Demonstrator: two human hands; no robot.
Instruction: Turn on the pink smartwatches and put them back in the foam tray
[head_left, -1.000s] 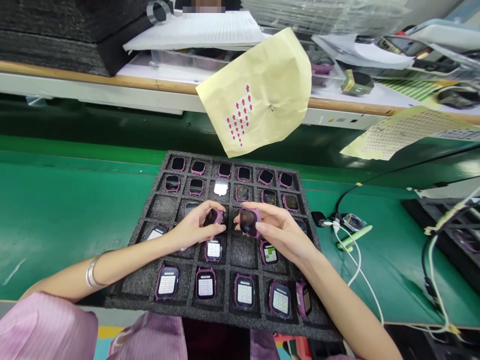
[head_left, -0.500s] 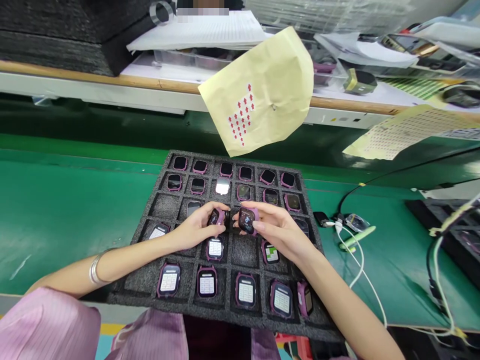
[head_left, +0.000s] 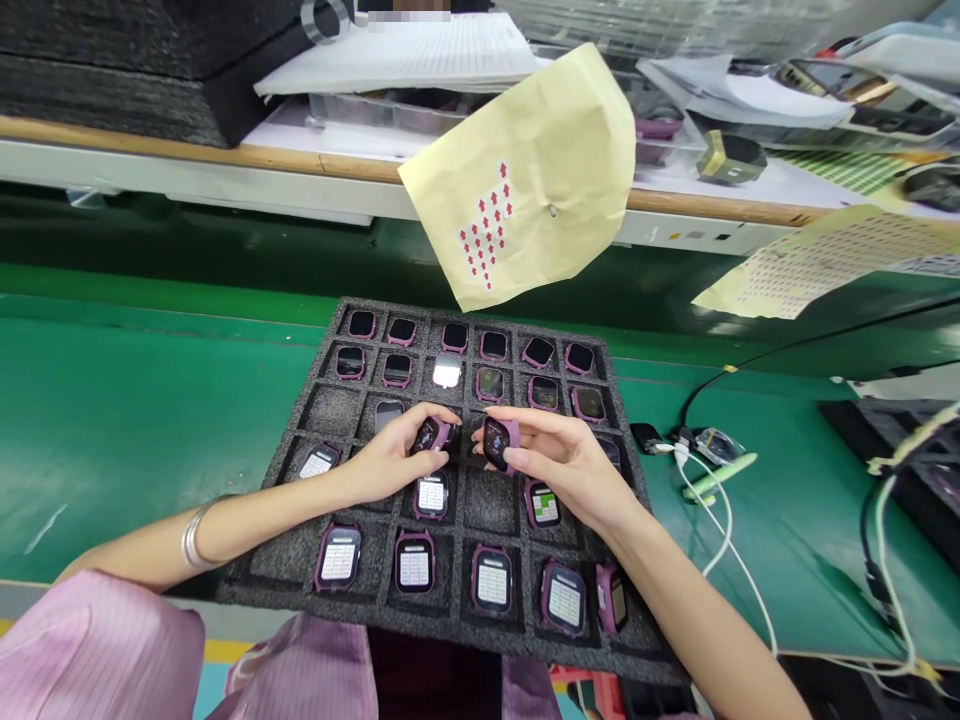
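My left hand (head_left: 405, 450) grips a purple smartwatch (head_left: 429, 434) without a strap, its dark lit screen tilted. Beside it, my right hand (head_left: 559, 450) pinches a second purple smartwatch (head_left: 496, 441) between thumb and fingers, its screen showing small icons. Both are held just above a black foam tray (head_left: 330, 412) divided into compartments. Several more purple watches lie in it: dark screens in the back rows, and white grid displays on others, such as a front watch (head_left: 415, 566). One watch (head_left: 544, 505) shows green and white blocks. My forearms and hands hide some compartments.
The tray rests on a green worktop (head_left: 150, 400) and juts past its front edge. Yellow paper with red arrow stickers (head_left: 525, 190) hangs from the shelf edge behind. White cables (head_left: 724, 520) and a green tool (head_left: 720, 475) lie to the right. Black foam blocks (head_left: 127, 70) stand at upper left.
The watch in my right hand has turned slightly, so its screen faces more to the left and more of its purple side shows. My left hand stays almost still with its watch.
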